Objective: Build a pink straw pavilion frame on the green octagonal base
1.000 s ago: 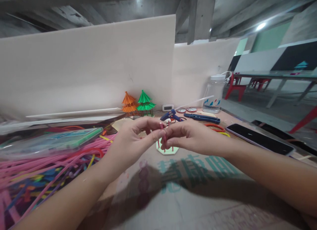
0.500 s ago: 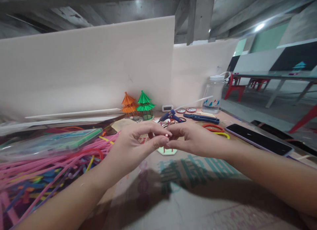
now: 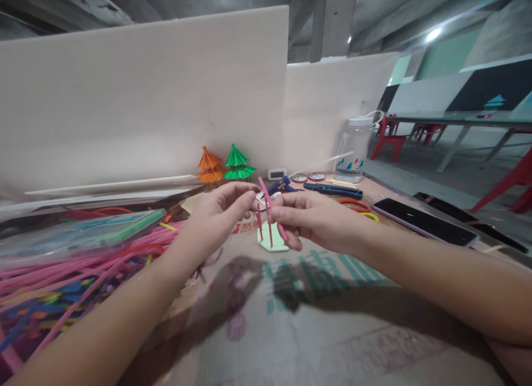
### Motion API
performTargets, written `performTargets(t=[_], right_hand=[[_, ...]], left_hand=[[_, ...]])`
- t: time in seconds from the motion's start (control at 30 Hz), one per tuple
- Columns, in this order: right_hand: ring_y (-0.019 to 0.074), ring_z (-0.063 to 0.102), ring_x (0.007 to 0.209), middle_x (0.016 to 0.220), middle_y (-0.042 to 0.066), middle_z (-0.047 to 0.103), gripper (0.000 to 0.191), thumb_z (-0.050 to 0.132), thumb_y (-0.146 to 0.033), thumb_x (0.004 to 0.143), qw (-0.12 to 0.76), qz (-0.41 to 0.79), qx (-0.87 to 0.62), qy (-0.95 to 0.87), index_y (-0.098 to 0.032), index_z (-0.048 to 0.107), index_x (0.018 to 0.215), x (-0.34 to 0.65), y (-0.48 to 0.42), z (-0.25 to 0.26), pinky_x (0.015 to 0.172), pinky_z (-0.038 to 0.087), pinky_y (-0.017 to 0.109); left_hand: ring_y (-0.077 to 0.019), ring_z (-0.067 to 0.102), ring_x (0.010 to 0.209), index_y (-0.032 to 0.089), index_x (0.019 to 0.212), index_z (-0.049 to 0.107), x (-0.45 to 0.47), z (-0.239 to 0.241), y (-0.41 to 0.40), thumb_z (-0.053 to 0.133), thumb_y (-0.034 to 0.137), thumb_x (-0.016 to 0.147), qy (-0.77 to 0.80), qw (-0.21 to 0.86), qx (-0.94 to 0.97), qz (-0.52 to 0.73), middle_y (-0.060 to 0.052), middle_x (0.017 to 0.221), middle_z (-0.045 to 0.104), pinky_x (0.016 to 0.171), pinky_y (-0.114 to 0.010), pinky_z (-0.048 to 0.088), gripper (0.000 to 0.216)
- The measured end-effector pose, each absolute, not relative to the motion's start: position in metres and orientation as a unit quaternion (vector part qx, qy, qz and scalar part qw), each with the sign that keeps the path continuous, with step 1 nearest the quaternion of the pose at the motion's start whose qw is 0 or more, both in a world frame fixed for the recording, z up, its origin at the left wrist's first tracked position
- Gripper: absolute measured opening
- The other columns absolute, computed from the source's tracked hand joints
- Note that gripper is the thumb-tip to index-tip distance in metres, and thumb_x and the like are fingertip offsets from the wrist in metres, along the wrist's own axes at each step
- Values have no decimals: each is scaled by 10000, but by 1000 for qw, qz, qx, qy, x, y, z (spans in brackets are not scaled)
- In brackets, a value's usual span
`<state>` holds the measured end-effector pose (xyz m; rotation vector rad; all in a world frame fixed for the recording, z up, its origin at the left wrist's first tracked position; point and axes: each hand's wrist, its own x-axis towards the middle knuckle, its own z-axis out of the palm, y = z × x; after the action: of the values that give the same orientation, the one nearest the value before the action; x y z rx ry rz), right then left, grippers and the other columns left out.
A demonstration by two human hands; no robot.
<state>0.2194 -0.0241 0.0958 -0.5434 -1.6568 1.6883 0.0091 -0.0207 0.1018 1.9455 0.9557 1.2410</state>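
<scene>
My right hand (image 3: 305, 215) pinches a thin pink stick (image 3: 265, 189) between thumb and fingers; the stick slants from upper left to lower right. My left hand (image 3: 228, 211) is just left of it, thumb and forefinger pressed together; whatever they hold, if anything, cannot be made out. Below and between the hands lies a pale green flat base (image 3: 270, 243) with angled corners, on the cardboard. Thin dark pink posts (image 3: 260, 222) rise from it, partly hidden by my right hand. Behind my hands is a blue glue gun (image 3: 279, 185), partly covered.
Pink and coloured strips (image 3: 137, 253) and a clear plastic case (image 3: 103, 236) lie at left. An orange pagoda model (image 3: 209, 165) and a green one (image 3: 238, 163) stand behind. At right are a blue cutter (image 3: 332, 190), scissors (image 3: 351, 206), a phone (image 3: 424, 222) and a bottle (image 3: 351, 150).
My hands have moved apart. The pink stick, seen nearly end-on before, now shows lengthwise in my right hand. More of the green base and its posts shows. The view has shifted slightly.
</scene>
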Motion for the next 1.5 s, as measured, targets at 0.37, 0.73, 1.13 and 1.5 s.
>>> performTargets(t=[0.37,0.73,1.13,1.5], right_hand=[[75,538,520,571,-31,628,241,648,-327,990,376,693,-154,-595,-150,648,828,223,-22,98,553,449,182],[94,560,551,613,-33,637,141,609,-298,1008,387,693,-127,-595,-170,637,956,223,-21,97,589,467,210],[90,519,599,639,-59,598,189,643,-396,1017,400,608,-105,-678,-213,619,973,226,-29,100,623,391,230],[75,545,640,765,-37,614,229,711,-397,958,421,498,-163,-741,-193,620,903,226,-27,107,578,436,218]], left_hand=[[-156,656,777,215,845,732,23,98,-48,671,325,971,312,255,804,437,-18,824,718,712,-259,543,178],[-185,724,816,203,862,676,25,94,-44,749,312,921,268,397,759,442,-28,830,758,802,-331,601,143],[-161,703,861,216,872,639,23,94,-46,712,252,945,258,390,767,439,-10,860,747,787,-281,573,110],[-149,709,837,220,862,757,21,99,-42,653,299,972,290,314,794,433,-7,878,767,747,-231,564,170]])
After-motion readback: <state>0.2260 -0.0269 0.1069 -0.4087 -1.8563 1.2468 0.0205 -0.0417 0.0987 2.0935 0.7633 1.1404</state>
